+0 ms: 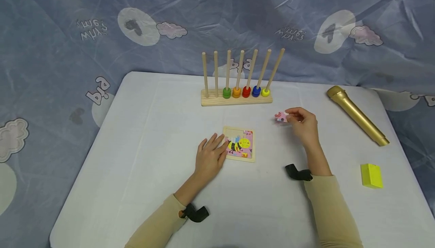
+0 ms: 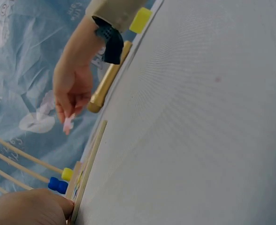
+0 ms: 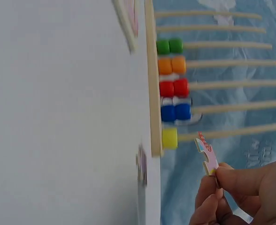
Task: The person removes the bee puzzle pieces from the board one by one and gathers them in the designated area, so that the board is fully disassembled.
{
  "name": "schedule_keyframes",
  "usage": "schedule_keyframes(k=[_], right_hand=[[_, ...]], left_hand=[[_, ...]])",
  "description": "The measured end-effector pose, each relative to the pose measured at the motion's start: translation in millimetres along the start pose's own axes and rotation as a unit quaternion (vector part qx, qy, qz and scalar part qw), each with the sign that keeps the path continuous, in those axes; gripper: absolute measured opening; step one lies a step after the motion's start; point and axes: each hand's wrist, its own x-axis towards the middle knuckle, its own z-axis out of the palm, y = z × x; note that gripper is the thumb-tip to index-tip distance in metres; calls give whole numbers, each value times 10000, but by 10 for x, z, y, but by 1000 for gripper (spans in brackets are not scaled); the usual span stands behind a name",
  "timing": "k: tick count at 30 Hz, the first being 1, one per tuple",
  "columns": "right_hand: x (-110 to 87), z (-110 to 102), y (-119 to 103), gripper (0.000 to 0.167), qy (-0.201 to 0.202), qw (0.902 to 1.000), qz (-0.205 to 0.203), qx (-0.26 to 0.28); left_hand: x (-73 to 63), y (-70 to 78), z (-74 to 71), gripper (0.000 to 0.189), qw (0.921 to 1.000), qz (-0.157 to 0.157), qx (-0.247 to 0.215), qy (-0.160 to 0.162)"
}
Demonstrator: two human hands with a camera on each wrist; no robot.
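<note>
My right hand pinches a small pink puzzle piece between thumb and fingertips, above the right half of the table. Red marks show on the piece, and its edge is notched. My left hand lies with its fingers spread, fingertips over the left side of a square wooden puzzle board. The board carries a bee picture on pink, and bare wood shows at its upper left corner. Up close in the left wrist view, the thumb is right at the board's edge.
Behind the board stands a wooden peg rack with coloured beads on several pegs. A gold microphone lies at the right, and a yellow block sits nearer the front. A small blurred piece shows low in the right wrist view.
</note>
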Motion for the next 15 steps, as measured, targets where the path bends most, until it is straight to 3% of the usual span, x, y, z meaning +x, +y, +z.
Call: schedule_keyframes(k=[6,15], right_hand=[[68,-223,177,19,-31,9985,387,-392],[118,-281,333,22,-338,9930,642,-936]], left_hand=[[-7,-5,4,30,10000,-4,-21,36],[-5,7,-7,30,10000,-7,-63,16]])
